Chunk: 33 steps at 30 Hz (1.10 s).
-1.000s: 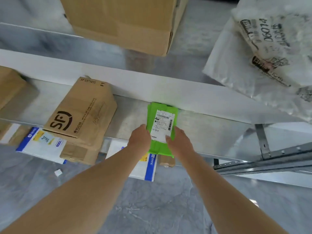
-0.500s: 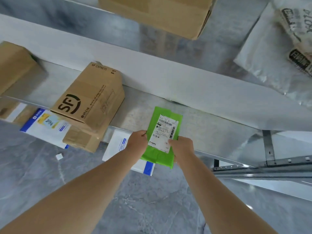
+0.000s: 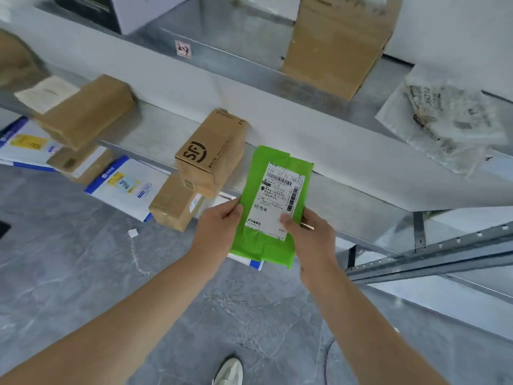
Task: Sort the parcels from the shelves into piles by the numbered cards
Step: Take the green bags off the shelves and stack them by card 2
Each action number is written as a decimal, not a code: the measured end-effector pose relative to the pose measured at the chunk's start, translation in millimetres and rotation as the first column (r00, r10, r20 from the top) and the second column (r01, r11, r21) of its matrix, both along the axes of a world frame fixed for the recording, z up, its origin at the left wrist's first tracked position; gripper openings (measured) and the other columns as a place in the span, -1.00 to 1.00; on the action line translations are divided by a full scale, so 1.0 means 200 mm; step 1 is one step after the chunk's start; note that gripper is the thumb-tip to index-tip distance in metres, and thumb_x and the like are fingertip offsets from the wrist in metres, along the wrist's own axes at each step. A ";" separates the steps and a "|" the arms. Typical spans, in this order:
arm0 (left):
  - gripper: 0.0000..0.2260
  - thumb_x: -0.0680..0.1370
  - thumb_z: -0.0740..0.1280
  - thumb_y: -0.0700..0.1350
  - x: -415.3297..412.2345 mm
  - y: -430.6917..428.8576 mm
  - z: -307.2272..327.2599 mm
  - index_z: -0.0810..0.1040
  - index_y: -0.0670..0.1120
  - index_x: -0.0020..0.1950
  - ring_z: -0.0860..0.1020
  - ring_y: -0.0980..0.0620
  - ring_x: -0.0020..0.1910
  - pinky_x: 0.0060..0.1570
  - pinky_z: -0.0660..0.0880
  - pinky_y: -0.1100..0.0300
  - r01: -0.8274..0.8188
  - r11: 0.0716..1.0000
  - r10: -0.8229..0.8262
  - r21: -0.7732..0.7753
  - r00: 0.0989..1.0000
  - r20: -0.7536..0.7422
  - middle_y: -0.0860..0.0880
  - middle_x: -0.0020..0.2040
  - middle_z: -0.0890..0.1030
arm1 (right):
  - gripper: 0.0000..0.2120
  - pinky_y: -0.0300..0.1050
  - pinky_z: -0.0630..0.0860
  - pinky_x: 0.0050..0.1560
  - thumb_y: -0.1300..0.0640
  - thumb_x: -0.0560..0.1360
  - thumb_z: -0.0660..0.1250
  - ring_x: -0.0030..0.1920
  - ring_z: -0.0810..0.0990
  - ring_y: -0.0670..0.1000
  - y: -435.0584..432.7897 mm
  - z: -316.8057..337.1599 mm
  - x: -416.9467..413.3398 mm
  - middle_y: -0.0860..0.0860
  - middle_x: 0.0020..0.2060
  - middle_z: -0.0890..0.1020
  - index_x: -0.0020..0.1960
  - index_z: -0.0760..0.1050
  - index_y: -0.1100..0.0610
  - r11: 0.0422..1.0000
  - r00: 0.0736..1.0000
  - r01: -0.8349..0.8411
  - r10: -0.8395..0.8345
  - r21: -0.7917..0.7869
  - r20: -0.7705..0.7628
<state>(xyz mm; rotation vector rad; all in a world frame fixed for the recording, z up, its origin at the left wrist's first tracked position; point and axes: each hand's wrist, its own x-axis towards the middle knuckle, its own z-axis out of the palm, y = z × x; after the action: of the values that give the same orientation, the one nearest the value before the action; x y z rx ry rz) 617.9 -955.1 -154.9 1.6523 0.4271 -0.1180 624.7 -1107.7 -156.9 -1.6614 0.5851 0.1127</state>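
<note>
Green parcel (image 3: pixel 273 245) clamped between both hands, off the shelf (image 3: pixel 155 134).
Left hand (image 3: pixel 219 223) grips its left edge; right hand (image 3: pixel 311 234) pinches the lower right, thumb on the white label (image 3: pixel 274 195) reading "棕色M" under a barcode; just left, a cardboard box (image 3: pixel 211 157) marked "SF" sits at the shelf's front edge; open grey floor (image 3: pixel 83 273) below.

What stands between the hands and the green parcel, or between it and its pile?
Nothing visible: the left hand and right hand both grip the green parcel by its sides. No pile is in view, so that path cannot be judged.
</note>
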 end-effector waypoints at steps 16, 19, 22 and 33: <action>-0.80 0.59 0.29 -0.08 -1.73 1.37 1.50 0.64 0.09 0.16 0.57 0.25 -0.11 0.09 0.55 0.11 -0.549 0.819 0.479 0.167 0.814 0.328 0.27 -0.14 0.65 | -0.74 -0.15 0.58 -0.01 0.20 0.47 0.43 -0.06 0.65 -0.11 1.42 1.52 -1.30 -0.05 0.02 0.67 0.09 0.60 -0.09 0.756 0.687 -0.641 0.642 -0.131 0.340; -0.77 0.60 0.29 -0.09 -2.06 1.54 1.64 0.61 0.06 0.22 0.53 0.44 -0.16 -0.02 0.52 0.31 -0.663 0.725 0.571 0.189 0.731 0.374 0.43 -0.19 0.60 | -0.70 -0.03 0.56 0.09 0.14 0.44 0.46 0.00 0.62 -0.02 1.69 1.67 -1.52 0.02 0.06 0.63 0.12 0.58 -0.13 0.689 0.594 -0.706 0.701 -0.163 0.394; -0.77 0.60 0.28 -0.10 -2.32 1.63 1.66 0.61 0.01 0.23 0.50 0.52 -0.18 -0.17 0.41 0.56 -0.771 0.624 0.687 0.129 0.619 0.380 0.36 -0.08 0.61 | -0.68 -0.10 0.54 0.12 0.14 0.43 0.47 0.00 0.60 -0.06 1.90 1.74 -1.70 0.03 0.08 0.61 0.14 0.58 -0.10 0.593 0.483 -0.782 0.772 -0.192 0.413; -0.77 0.59 0.31 -0.05 -2.55 2.11 1.67 0.61 -0.01 0.23 0.57 0.44 -0.17 -0.25 0.44 0.54 -0.941 0.339 0.889 0.005 0.322 0.326 0.19 -0.04 0.67 | -0.69 -0.59 0.38 -0.18 0.14 0.48 0.43 -0.07 0.53 -0.29 2.58 1.75 -1.84 -0.01 0.06 0.54 0.22 0.57 -0.01 0.346 0.229 -0.910 0.880 -0.228 0.417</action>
<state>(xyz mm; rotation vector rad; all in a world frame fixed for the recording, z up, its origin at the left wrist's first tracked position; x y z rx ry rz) 107.9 -533.3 179.3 1.3275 1.1601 1.0708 256.0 -590.8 193.3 -1.6719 -0.8758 0.5498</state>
